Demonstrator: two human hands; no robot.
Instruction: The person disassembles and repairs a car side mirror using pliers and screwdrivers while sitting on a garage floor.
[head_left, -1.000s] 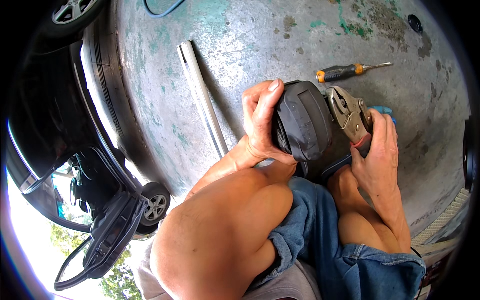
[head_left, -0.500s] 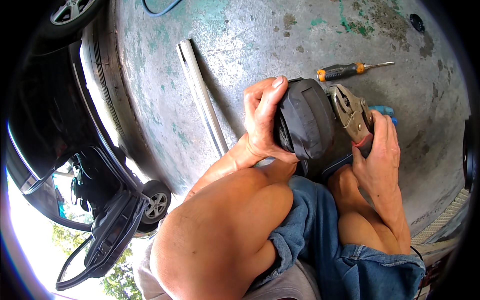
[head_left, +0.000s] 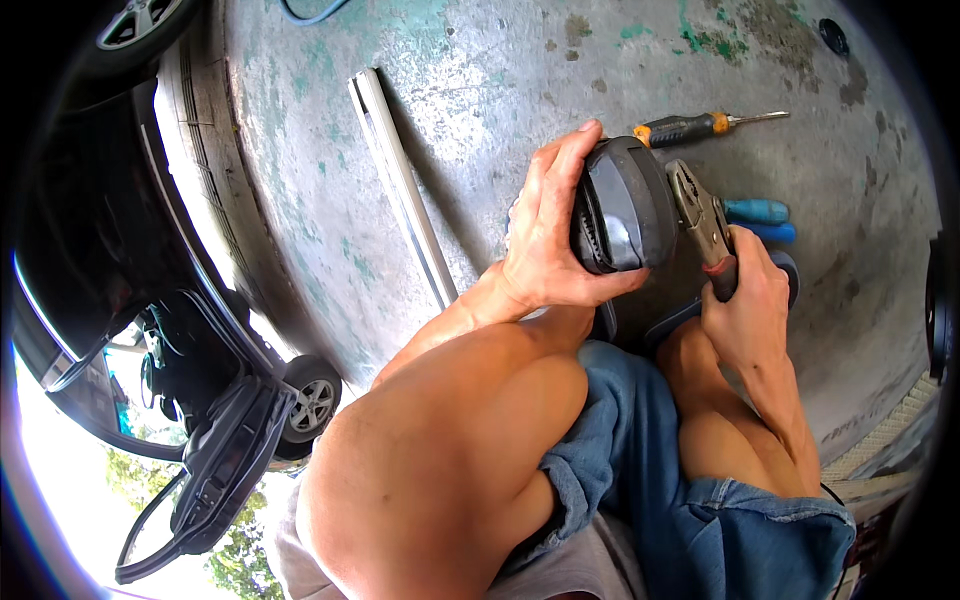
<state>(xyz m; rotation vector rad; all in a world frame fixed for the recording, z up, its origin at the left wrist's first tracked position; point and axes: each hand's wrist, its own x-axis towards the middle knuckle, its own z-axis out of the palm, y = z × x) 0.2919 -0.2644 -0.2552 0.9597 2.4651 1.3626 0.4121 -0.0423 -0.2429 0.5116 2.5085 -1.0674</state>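
My left hand (head_left: 550,230) grips a dark grey, rounded plastic part (head_left: 625,205) by its left side and bottom, thumb curled beneath. Just to its right, my right hand (head_left: 740,310) is closed around the red-and-dark handle of metal locking pliers (head_left: 708,215), whose head is beside the part's right side; whether they touch is hard to tell. Beyond these, a screwdriver (head_left: 682,130) with a black and orange handle lies on the concrete floor (head_left: 500,80), and two blue handles (head_left: 758,212) show behind the pliers.
A long pale metal bar (head_left: 398,180) lies left of my hands. A black car (head_left: 100,220) with an open door stands at the left. A blue hose (head_left: 315,15) is at the top, a small dark round piece (head_left: 835,38) at top right. My bare knee (head_left: 400,450) fills the lower middle.
Both hands have moved: the left lifted the plastic part up and rightward in the picture and tilted it, and the pliers moved slightly upward and right with the right hand, uncovering more blue handles.
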